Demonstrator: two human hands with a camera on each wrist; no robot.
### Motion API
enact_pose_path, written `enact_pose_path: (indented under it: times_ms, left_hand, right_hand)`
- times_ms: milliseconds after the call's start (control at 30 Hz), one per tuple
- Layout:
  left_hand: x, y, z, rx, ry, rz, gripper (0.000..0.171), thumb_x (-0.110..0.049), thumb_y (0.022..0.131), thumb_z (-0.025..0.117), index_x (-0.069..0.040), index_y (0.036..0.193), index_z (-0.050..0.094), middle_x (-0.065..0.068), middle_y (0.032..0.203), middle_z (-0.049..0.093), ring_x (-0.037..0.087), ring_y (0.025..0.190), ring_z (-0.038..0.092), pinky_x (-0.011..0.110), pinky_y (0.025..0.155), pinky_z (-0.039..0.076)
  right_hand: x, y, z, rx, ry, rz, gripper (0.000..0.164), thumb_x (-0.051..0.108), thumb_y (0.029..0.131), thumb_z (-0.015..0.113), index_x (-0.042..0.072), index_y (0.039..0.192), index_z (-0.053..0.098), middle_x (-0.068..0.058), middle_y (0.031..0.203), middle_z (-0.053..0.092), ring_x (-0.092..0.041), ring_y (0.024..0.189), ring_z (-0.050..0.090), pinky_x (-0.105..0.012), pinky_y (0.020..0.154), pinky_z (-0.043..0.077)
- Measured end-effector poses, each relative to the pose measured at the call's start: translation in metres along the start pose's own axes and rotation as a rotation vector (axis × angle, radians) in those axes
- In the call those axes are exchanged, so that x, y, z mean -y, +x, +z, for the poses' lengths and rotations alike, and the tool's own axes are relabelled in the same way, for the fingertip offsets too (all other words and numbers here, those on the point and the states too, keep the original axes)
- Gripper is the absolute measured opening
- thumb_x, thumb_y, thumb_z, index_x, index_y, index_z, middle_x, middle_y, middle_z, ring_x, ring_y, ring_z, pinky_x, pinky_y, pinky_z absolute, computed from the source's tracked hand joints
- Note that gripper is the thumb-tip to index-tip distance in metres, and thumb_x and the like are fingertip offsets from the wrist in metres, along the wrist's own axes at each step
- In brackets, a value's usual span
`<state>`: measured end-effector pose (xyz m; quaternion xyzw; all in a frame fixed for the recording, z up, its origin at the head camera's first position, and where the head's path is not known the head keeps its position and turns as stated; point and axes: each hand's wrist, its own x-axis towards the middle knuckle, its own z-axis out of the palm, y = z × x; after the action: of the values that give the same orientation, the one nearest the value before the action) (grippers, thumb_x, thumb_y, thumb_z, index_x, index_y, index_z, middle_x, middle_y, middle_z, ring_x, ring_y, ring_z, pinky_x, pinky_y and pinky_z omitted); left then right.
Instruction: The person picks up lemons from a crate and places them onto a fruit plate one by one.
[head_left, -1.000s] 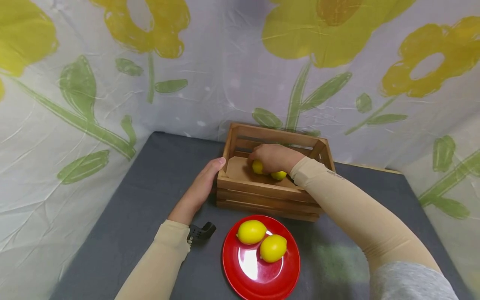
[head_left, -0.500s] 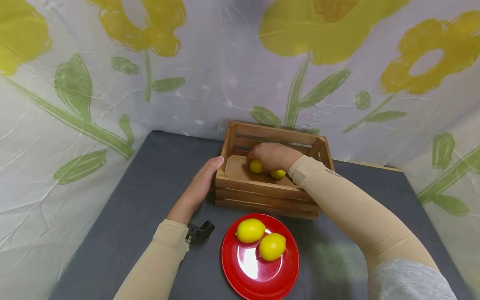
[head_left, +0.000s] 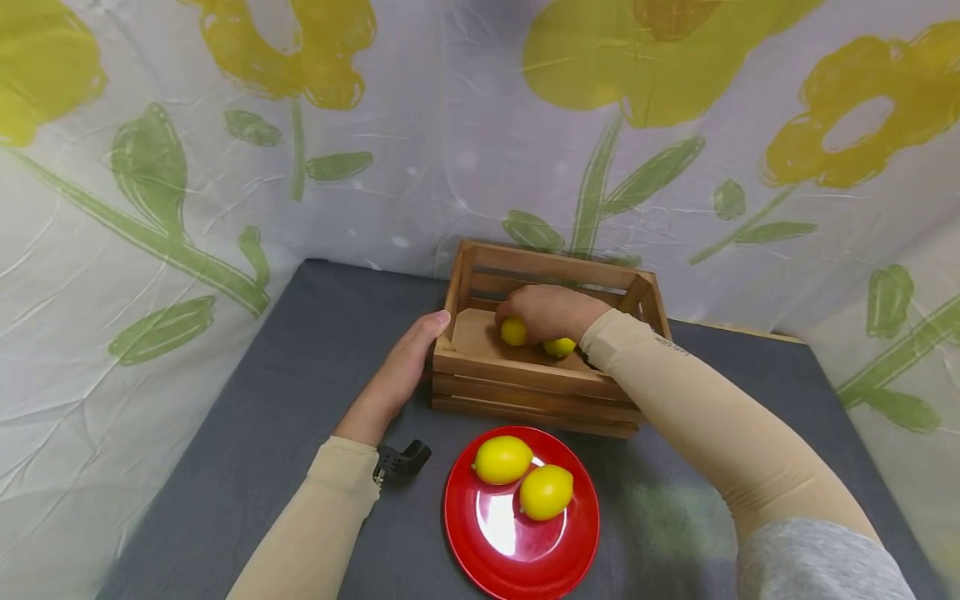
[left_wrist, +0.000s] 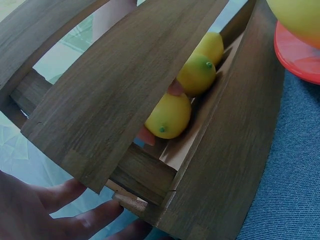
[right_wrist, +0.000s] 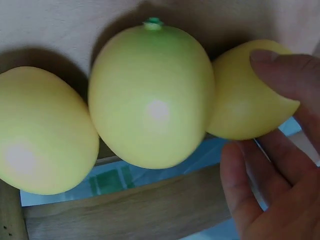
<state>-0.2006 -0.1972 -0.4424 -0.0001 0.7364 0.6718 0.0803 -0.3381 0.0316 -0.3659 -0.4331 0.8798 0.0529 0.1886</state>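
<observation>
Inside the slatted wooden crate (head_left: 536, 392), my right hand (head_left: 551, 310) holds a lemon (head_left: 513, 331) at the end of a row. In the right wrist view the thumb (right_wrist: 285, 70) lies over this lemon (right_wrist: 245, 95), with curled fingers (right_wrist: 237, 180) on its other side. Two more lemons sit beside it, a middle lemon (right_wrist: 152, 100) and an outer lemon (right_wrist: 45, 132). My left hand (head_left: 405, 362) rests against the crate's left end, thumb at the top rim. Its fingers (left_wrist: 95, 220) reach out nearly straight to the end slats in the left wrist view.
In front of the crate stands a red plate (head_left: 498, 562) bearing an upper lemon (head_left: 502, 461) and a lower lemon (head_left: 546, 492). A dark grey cloth (head_left: 300, 417) covers the table. Behind the crate hangs a flower-printed curtain (head_left: 420, 150). A black wrist device (head_left: 405, 458) is on my left wrist.
Both hands, the crate and the plate keep their places. Only a slight shift of the head view shows.
</observation>
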Motion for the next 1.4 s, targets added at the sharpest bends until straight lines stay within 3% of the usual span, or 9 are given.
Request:
enact_pose_path:
  times_ms: [433,933,1200,1400]
  left_hand:
    - [-0.001,0.001,0.000,-0.007,0.007,-0.011,0.079,-0.065,0.107,0.040,-0.016,0.168,0.033,0.009,0.177,0.027,0.034,0.164,0.025,0.075,0.125,0.028]
    - [0.002,0.004,-0.003,0.008,0.045,0.003,0.082,-0.066,0.108,0.036,-0.016,0.173,0.025,0.009,0.181,0.017,0.039,0.167,0.016,0.072,0.130,0.020]
    - [0.002,0.006,-0.011,-0.010,0.028,-0.035,0.085,-0.067,0.106,0.036,-0.017,0.174,0.022,0.012,0.180,0.017,0.047,0.161,0.026,0.073,0.128,0.024]
    - [-0.003,0.003,-0.013,-0.008,0.021,-0.039,0.085,-0.066,0.106,0.035,-0.018,0.174,0.020,0.016,0.178,0.020,0.049,0.157,0.033,0.074,0.127,0.024]
  right_hand:
    - [0.004,-0.014,-0.014,-0.037,0.015,0.025,0.053,0.009,0.095,0.077,0.018,0.146,0.068,-0.008,0.145,0.069,-0.028,0.126,0.065,-0.049,0.114,0.053]
    - [0.038,-0.088,-0.051,-0.250,0.002,-0.003,0.054,0.018,0.089,0.083,0.020,0.141,0.070,-0.002,0.132,0.069,-0.025,0.116,0.063,-0.043,0.100,0.057]
    - [0.064,-0.121,-0.059,-0.329,-0.036,-0.005,0.054,0.026,0.090,0.087,0.025,0.141,0.070,0.001,0.131,0.069,-0.022,0.116,0.064,-0.043,0.100,0.058]
    - [0.095,-0.144,-0.052,-0.377,-0.021,-0.037,0.056,0.028,0.088,0.089,0.025,0.141,0.070,0.002,0.126,0.071,-0.020,0.109,0.066,-0.039,0.093,0.061]
